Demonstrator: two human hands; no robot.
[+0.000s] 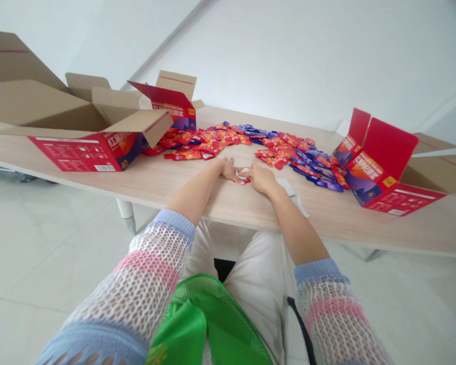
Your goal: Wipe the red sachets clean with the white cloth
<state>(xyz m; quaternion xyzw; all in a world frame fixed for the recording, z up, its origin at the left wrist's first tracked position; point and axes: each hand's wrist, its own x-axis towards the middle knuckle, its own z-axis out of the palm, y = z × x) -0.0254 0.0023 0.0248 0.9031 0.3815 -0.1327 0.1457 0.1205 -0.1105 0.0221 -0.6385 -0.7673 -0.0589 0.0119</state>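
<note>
Pinching one small sachet (243, 175) between both hands, your left hand (229, 169) meets your right hand (261, 178) on the wooden table (182, 187). Red and purple sachets (266, 147) lie scattered just beyond.

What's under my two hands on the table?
A small white-and-red sachet shows between the left hand and right hand on the table; the fingers cover most of it.

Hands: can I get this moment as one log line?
left hand + right hand: pinching sachet | table | pile behind
</note>
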